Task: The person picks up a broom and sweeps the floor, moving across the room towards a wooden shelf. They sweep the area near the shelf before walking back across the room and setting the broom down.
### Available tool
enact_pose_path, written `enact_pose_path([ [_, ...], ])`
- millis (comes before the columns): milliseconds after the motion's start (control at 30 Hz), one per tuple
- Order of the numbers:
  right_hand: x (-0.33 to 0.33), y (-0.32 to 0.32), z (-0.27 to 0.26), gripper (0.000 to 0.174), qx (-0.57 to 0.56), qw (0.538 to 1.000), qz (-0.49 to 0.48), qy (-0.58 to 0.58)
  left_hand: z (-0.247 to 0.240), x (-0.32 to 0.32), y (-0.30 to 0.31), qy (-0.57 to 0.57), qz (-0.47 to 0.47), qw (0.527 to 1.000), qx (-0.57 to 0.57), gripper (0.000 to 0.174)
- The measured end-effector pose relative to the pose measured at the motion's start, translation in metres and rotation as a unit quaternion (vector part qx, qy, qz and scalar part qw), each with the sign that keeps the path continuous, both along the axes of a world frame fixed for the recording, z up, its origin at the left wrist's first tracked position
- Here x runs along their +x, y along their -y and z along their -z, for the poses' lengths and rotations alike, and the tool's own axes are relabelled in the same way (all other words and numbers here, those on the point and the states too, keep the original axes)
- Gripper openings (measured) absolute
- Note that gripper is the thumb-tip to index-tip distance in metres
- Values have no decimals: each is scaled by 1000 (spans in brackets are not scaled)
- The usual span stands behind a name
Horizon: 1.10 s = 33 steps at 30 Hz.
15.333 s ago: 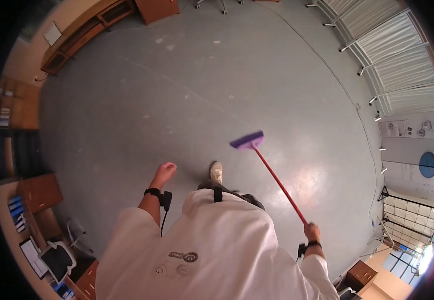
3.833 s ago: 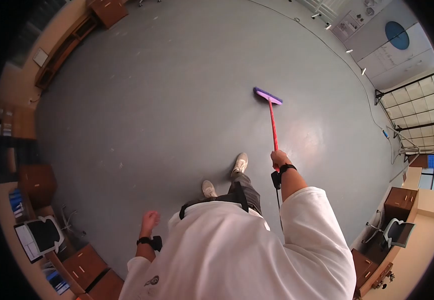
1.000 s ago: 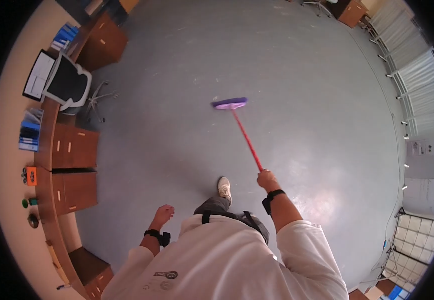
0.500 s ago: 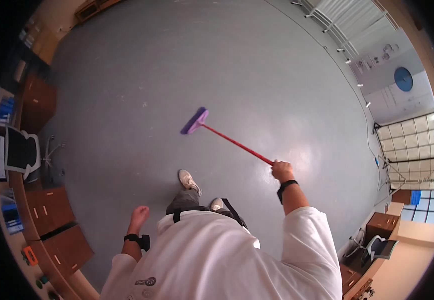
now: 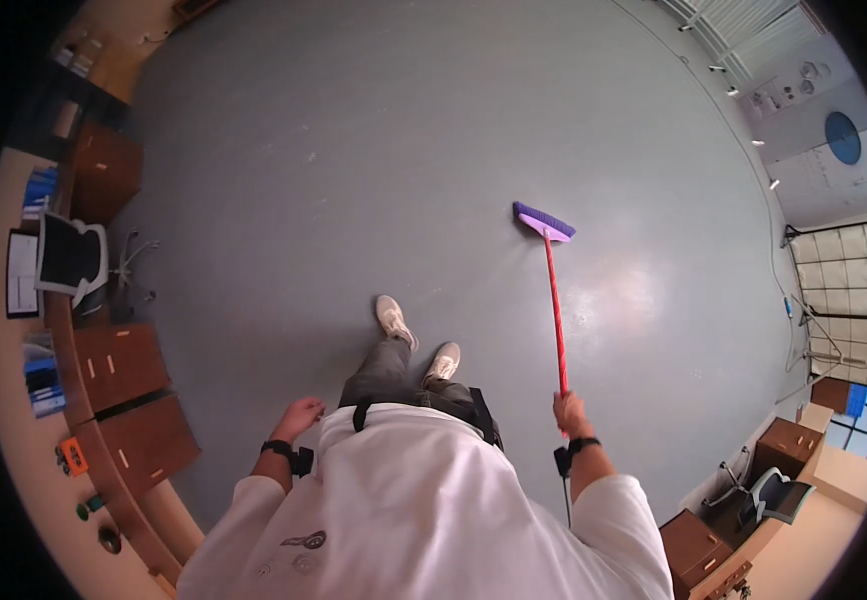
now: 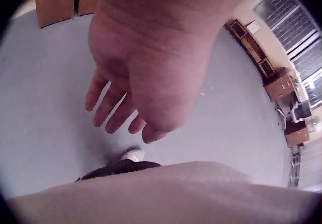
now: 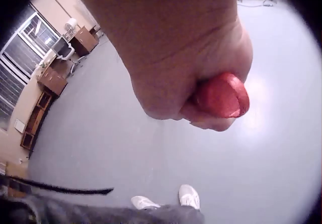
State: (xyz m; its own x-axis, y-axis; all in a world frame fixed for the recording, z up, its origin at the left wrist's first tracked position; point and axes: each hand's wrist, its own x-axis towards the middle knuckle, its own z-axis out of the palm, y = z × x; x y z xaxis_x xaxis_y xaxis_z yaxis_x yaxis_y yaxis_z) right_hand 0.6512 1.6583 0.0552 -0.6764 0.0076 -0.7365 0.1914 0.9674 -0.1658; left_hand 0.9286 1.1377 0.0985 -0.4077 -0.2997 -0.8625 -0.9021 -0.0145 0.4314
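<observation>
A broom with a purple head (image 5: pixel 545 222) and a red handle (image 5: pixel 558 320) stands out ahead of the person, its bristles at the grey floor. The right hand (image 5: pixel 572 414) grips the handle near its top end. In the right wrist view the fingers of the right hand (image 7: pixel 196 83) are curled round the handle, whose red end (image 7: pixel 224 97) sticks out of the fist. The left hand (image 5: pixel 302 416) hangs beside the waist and holds nothing. Its fingers are loosely extended in the left wrist view, where the left hand (image 6: pixel 146 78) hangs above the floor.
Along the left are wooden cabinets (image 5: pixel 120 366), a desk with blue folders and an office chair (image 5: pixel 72 262). A cable (image 5: pixel 776 240) runs over the floor at the right, near a quilted panel on a black frame (image 5: pixel 847 283). Another chair (image 5: pixel 776 497) stands at the lower right.
Since half a second ago, the broom head has swung from left to right across the floor. The right hand has come nearer the body, still gripping the handle. The left hand's fingers have loosened.
</observation>
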Motion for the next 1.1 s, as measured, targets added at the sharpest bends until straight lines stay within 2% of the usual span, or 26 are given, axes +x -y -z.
enact_pose_path([
  [67,33,20,-26,43,3,999,30,40,-3,-1,3,-28,25,999,-25,23],
  [200,100,0,-12,39,13,998,22,64,3,-12,20,-87,54,993,-67,24],
  [233,110,-6,-18,37,12,998,-42,40,4,-17,24,-109,46,991,-69,24],
  [267,113,-6,-28,36,11,994,-107,14,3,-23,25,-131,37,988,-71,25],
  [367,92,10,-59,36,-38,986,-158,44,-16,-42,21,-148,36,984,-97,25],
  [467,62,28,-88,35,-49,977,-208,-13,-16,-27,24,-211,43,970,-115,24],
  [567,44,57,-82,37,-55,964,-252,-66,-11,21,31,-222,-13,966,-130,25],
  [667,19,119,-33,43,-90,961,-246,-87,2,96,42,-195,-107,968,-113,26],
  [733,8,200,-36,49,-115,966,-218,-79,4,158,47,-147,-179,969,-85,22],
  [800,-4,271,-6,53,-128,969,-202,-67,37,243,59,-86,-204,975,-22,21],
  [833,-4,310,-16,53,-133,966,-210,-73,40,277,61,-63,-230,971,-27,21],
  [867,4,352,-36,52,-114,977,-175,-39,40,304,61,-40,-255,966,-32,21],
  [900,12,382,-45,51,-94,986,-138,-3,37,322,62,9,-290,956,-36,21],
  [933,19,395,-39,51,-98,985,-142,-4,34,340,63,60,-322,944,-37,22],
  [1000,34,397,-4,48,-58,954,-292,-17,30,367,60,57,-363,929,-41,23],
  [1033,33,365,80,47,-52,846,-514,-134,31,378,59,53,-399,914,-41,23],
  [1067,58,358,46,46,-57,857,-495,-133,35,387,56,52,-400,914,-38,23],
  [1100,75,338,63,48,-59,835,-530,-134,42,394,57,54,-407,912,-11,24],
])
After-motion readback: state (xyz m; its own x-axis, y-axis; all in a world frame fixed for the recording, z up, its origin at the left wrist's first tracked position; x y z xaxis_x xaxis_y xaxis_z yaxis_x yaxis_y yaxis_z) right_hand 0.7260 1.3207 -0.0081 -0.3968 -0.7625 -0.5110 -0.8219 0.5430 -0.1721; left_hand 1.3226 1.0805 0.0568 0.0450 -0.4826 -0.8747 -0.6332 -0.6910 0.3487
